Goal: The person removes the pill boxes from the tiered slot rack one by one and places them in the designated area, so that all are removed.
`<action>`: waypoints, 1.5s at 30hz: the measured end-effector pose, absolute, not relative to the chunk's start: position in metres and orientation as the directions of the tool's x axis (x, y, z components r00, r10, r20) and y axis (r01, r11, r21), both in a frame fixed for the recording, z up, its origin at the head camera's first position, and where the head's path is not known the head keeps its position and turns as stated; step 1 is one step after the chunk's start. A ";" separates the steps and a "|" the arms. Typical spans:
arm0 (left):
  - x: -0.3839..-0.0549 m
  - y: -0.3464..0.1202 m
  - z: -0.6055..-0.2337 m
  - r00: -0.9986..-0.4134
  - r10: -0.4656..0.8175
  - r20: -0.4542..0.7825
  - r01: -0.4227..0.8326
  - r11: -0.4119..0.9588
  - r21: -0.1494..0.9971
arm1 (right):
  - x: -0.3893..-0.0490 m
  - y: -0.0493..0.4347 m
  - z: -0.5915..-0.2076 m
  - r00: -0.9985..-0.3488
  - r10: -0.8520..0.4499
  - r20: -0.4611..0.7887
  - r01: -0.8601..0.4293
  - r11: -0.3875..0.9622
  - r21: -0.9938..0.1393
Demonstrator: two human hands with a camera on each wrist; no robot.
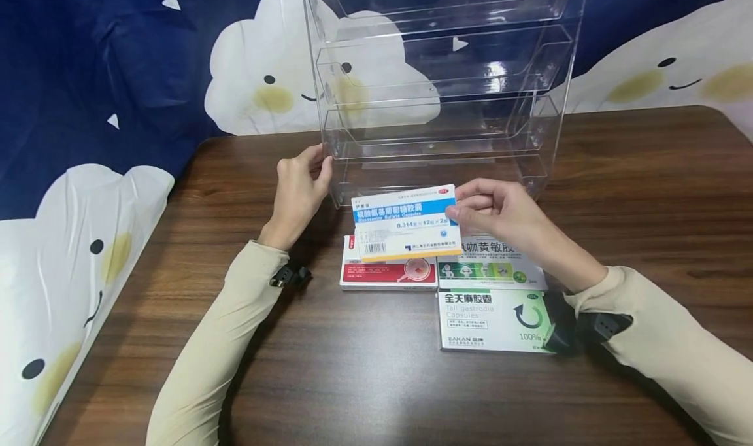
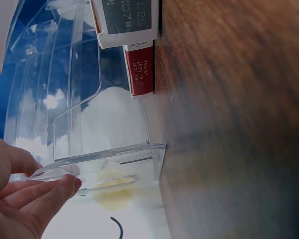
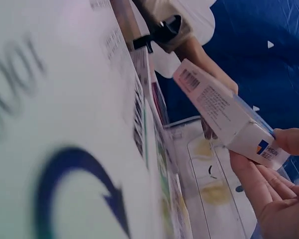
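My right hand (image 1: 502, 217) pinches a white and blue medicine box (image 1: 406, 230) by its right end, thumb in front. The box hangs tilted above the table, in front of the rack's lowest tier. At the left side of the clear plastic display rack (image 1: 432, 148), my left hand (image 1: 300, 194) holds the panel's edge between thumb and fingers, as the left wrist view shows on the rack's side panel (image 2: 109, 154). Under the held box lies a red and white medicine box (image 1: 382, 276), partly covered from view.
A white and green medicine box (image 1: 494, 273) lies beside the red one, with a Tall gastrodia Capsules box (image 1: 494, 322) in front of it. The brown wooden table (image 1: 353, 380) meets a blue cloud-patterned cloth (image 1: 147, 53) behind and at left.
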State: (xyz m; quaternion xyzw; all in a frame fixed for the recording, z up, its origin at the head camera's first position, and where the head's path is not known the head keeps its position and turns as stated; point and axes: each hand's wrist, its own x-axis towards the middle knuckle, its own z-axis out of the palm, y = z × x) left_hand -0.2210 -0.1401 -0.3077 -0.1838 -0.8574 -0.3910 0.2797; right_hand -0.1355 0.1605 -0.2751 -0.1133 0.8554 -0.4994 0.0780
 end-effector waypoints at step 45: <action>-0.220 -0.139 -0.308 -0.775 0.092 0.626 0.537 0.619 0.573 | -0.100 0.153 -0.285 -0.899 -0.420 -0.125 -0.044 0.370 -0.928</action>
